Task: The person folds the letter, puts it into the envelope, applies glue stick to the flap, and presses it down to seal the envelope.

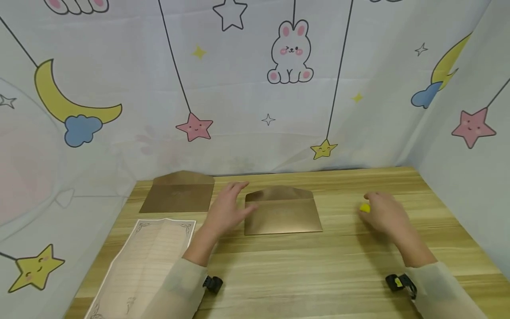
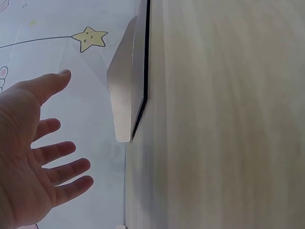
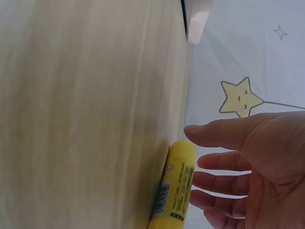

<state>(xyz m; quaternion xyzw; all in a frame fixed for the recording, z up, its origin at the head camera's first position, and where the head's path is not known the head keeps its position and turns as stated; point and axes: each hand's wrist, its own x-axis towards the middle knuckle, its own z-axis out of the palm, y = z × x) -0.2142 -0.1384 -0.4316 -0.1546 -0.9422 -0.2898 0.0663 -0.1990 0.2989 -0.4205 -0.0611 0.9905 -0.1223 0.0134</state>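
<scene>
My left hand [image 1: 228, 207] hovers with spread fingers at the left edge of a brown envelope [image 1: 283, 217], whose flap stands open toward the wall. In the left wrist view the palm faces sideways and holds nothing. On the right, my right hand [image 1: 383, 213] is over a yellow glue stick [image 3: 174, 191] that lies on the table. The right wrist view shows its thumb and fingers loosely bent beside the stick, the thumb tip close to its end. From the head, only a bit of yellow shows past that hand.
Another brown envelope [image 1: 177, 198] lies at the back left, its flap open too. A creased sheet of lined letter paper [image 1: 147, 252] with ornate corners spreads over the left front, partly under the left sleeve. A printed cloth wall [image 1: 247, 97] rises behind the wooden table [image 1: 299, 274].
</scene>
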